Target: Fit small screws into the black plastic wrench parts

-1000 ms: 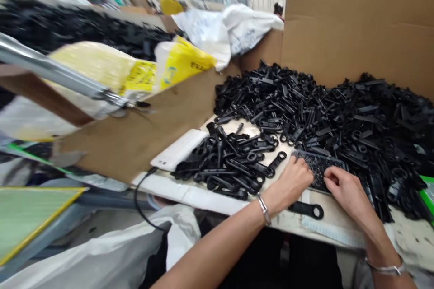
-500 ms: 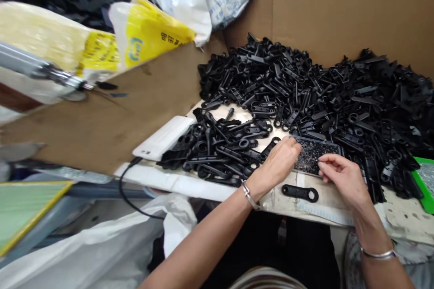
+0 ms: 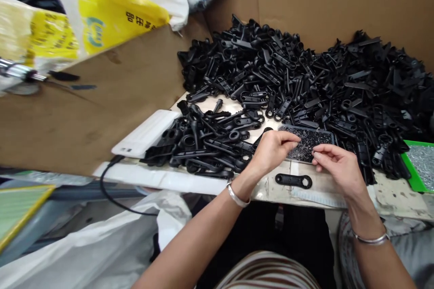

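Observation:
A shallow tray [image 3: 331, 137] full of tiny dark and silvery pieces lies near the table's front edge. My left hand [image 3: 275, 149] is over its left side, thumb and forefinger pinched together; whatever is between them is too small to name. At the tray's right front, my right hand [image 3: 334, 162] is also pinched, and I cannot make out what its fingertips hold. One black plastic part [image 3: 293, 180], with a ring at its right end, lies flat in front of the tray, between my hands and touched by neither.
Heaps of black parts [image 3: 271, 67] rise behind and right of the tray, with a smaller pile [image 3: 206, 144] to the left. A white power bank [image 3: 145, 133] with a black cable [image 3: 110, 194] lies farther left. A green tray [image 3: 415, 176] holds silvery pieces. Cardboard walls [image 3: 339, 0] stand behind.
The view has shifted, moving the scene left and up. My left hand's thumb and forefinger now show in a pinch over the tray; my right hand stays at its right front.

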`<state>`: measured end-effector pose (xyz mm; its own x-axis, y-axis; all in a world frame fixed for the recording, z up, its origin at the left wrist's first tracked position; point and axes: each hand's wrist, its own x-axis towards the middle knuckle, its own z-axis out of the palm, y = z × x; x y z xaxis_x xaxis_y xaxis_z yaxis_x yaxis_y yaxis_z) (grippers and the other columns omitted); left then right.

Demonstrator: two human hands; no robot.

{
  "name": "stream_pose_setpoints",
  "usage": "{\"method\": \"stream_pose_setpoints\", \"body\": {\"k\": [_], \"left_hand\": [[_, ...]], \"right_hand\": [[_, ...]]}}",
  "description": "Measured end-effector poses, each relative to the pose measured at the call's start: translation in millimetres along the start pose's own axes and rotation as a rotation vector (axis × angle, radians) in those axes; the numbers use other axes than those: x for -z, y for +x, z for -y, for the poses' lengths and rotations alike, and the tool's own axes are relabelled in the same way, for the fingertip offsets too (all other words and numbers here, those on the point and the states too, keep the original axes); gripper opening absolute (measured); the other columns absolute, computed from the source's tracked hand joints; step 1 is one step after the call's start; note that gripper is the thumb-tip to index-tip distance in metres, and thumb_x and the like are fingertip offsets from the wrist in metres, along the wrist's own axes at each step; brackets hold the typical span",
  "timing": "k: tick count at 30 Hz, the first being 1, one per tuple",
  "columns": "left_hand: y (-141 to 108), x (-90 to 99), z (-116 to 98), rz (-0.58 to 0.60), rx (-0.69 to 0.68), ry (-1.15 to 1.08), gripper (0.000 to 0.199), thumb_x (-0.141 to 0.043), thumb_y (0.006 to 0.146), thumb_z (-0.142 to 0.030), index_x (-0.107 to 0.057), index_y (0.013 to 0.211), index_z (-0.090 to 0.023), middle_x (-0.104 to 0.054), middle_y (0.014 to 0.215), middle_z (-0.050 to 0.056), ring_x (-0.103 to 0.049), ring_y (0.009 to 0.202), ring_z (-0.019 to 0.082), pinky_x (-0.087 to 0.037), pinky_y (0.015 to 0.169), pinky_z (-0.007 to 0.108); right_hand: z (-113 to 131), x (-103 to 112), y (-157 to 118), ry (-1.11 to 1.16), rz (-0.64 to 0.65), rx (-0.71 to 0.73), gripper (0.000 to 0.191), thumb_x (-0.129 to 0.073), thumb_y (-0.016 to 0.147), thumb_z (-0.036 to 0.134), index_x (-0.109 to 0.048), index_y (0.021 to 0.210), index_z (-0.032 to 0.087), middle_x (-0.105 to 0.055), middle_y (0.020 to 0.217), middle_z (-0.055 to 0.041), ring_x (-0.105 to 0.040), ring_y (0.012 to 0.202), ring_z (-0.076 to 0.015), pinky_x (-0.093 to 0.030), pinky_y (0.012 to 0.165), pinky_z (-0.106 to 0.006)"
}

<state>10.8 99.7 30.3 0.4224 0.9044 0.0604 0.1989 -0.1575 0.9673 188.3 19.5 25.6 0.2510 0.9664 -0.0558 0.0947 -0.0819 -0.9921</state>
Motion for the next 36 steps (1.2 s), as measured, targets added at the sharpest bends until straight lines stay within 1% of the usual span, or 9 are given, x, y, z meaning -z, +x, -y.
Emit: {"method": "stream_pose_setpoints", "body": {"k": [3, 5, 9, 13, 19, 23, 27, 31, 36], "left_hand": [[-8, -4.6, -2, 0.026, 0.205, -0.424, 0.012, -0.069, 0.073, -0.013, -0.074, 0.084, -0.012, -0.072, 0.071, 0.004, -0.065, 0.061, 0.013, -0.055, 0.066, 0.027], [-14, -7.9, -3, 0.058, 0.264, -0.629, 0.015, -0.075, 0.068, -0.016, -0.073, 0.082, -0.01, -0.071, 0.068, 0.004, -0.065, 0.059, 0.013, -0.055, 0.065, 0.027], [-27, -13.3, -4, 0.066, 0.266, -0.801, 0.026, -0.085, 0.059, -0.022, -0.073, 0.077, -0.01, -0.069, 0.067, 0.003, -0.061, 0.058, 0.01, -0.051, 0.061, 0.023], [-40, -15.7, -7, 0.062, 0.293, -0.901, 0.028, -0.088, 0.055, -0.023, -0.074, 0.075, -0.011, -0.068, 0.066, 0.002, -0.06, 0.06, 0.009, -0.049, 0.063, 0.022], [-50, -18.4, -9, 0.053, 0.309, -0.894, 0.025, -0.087, 0.055, -0.021, -0.073, 0.074, -0.011, -0.067, 0.062, 0.002, -0.059, 0.056, 0.009, -0.049, 0.06, 0.021], [-53, -21.0, -8, 0.014, 0.306, -0.845, 0.027, -0.086, 0.056, -0.018, -0.072, 0.078, -0.01, -0.069, 0.068, 0.003, -0.06, 0.058, 0.009, -0.051, 0.059, 0.021], [-56, -21.8, -10, 0.019, 0.299, -0.806, 0.028, -0.082, 0.06, -0.014, -0.07, 0.085, -0.011, -0.069, 0.072, 0.003, -0.062, 0.064, 0.009, -0.052, 0.063, 0.019], [-57, -21.6, -11, 0.025, 0.294, -0.777, 0.026, -0.078, 0.063, -0.01, -0.069, 0.087, -0.011, -0.069, 0.073, 0.002, -0.063, 0.065, 0.009, -0.052, 0.063, 0.019], [-57, -22.4, -8, 0.028, 0.286, -0.765, 0.026, -0.077, 0.063, -0.01, -0.067, 0.088, -0.011, -0.069, 0.073, 0.002, -0.063, 0.064, 0.009, -0.053, 0.063, 0.019]], "right_hand": [[1, -5, -3, 0.084, -0.007, -0.001, 0.032, -0.083, 0.066, 0.038, -0.073, 0.087, 0.016, -0.069, 0.068, -0.0037, -0.062, 0.054, -0.0131, -0.056, 0.056, -0.027], [2, -9, -6, 0.136, -0.02, 0.021, 0.029, -0.084, 0.066, 0.035, -0.073, 0.086, 0.017, -0.07, 0.072, -0.0038, -0.063, 0.058, -0.0135, -0.056, 0.056, -0.026], [1, -19, -17, 0.191, -0.052, 0.082, 0.022, -0.083, 0.067, 0.029, -0.072, 0.084, 0.019, -0.07, 0.077, -0.0021, -0.062, 0.058, -0.0119, -0.054, 0.054, -0.024], [-2, -25, -28, 0.191, -0.1, 0.112, 0.018, -0.081, 0.068, 0.027, -0.072, 0.082, 0.019, -0.07, 0.078, -0.0016, -0.06, 0.055, -0.0114, -0.054, 0.053, -0.025], [-8, -27, -39, 0.14, -0.151, 0.175, 0.015, -0.081, 0.071, 0.023, -0.073, 0.084, 0.022, -0.071, 0.084, -0.001, -0.064, 0.061, -0.0117, -0.057, 0.056, -0.023], [-8, -28, -45, 0.042, -0.184, 0.209, 0.018, -0.08, 0.072, 0.021, -0.073, 0.089, 0.023, -0.072, 0.083, -0.0006, -0.067, 0.067, -0.0128, -0.059, 0.06, -0.023], [-4, -28, -51, -0.083, -0.226, 0.282, 0.016, -0.077, 0.075, 0.02, -0.073, 0.09, 0.023, -0.072, 0.082, -0.0001, -0.068, 0.07, -0.0131, -0.059, 0.062, -0.022], [-5, -27, -54, -0.195, -0.238, 0.346, 0.015, -0.075, 0.078, 0.019, -0.072, 0.092, 0.023, -0.072, 0.087, -0.0003, -0.069, 0.074, -0.0136, -0.06, 0.07, -0.025], [-8, -23, -56, -0.307, -0.223, 0.419, 0.013, -0.072, 0.081, 0.021, -0.072, 0.094, 0.023, -0.073, 0.089, -0.0016, -0.068, 0.077, -0.0158, -0.059, 0.072, -0.029]]}}
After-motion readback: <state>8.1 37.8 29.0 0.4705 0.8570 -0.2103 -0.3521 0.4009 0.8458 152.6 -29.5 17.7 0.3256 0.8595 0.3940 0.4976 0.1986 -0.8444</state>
